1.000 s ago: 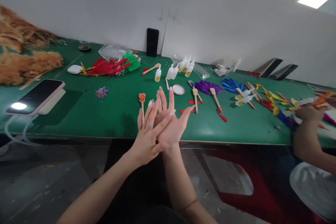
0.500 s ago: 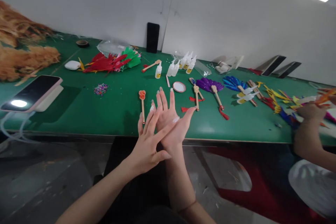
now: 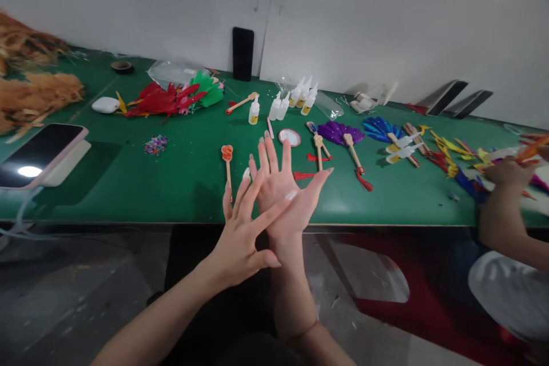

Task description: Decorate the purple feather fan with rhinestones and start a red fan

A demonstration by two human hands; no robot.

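My left hand (image 3: pixel 245 229), palm down with fingers spread, lies partly across the palm of my right hand (image 3: pixel 281 197). My right hand is palm up, its fingers apart and nothing in it. Both are above the front edge of the green table (image 3: pixel 189 183). Just beyond my left fingertips is a wooden stick with an orange top (image 3: pixel 227 154), its lower end partly hidden by the fingers. A small white dish with a red rim (image 3: pixel 290 138) lies past my right fingertips. Right of it are a small wooden handle (image 3: pixel 318 143) with red tassels and a purple feather fan (image 3: pixel 341 132).
White glue bottles (image 3: pixel 254 111) stand behind the hands. Red feathers (image 3: pixel 160 99), glitter pieces (image 3: pixel 155 145) and a lit phone (image 3: pixel 40 151) are left. A blue fan (image 3: pixel 381 128) lies right. Another person's hand (image 3: pixel 508 172) holds something orange at far right.
The camera view has shifted slightly, moving the table items a little leftward. My right hand's thumb and fingers are spread a bit wider; my left hand still rests across it.
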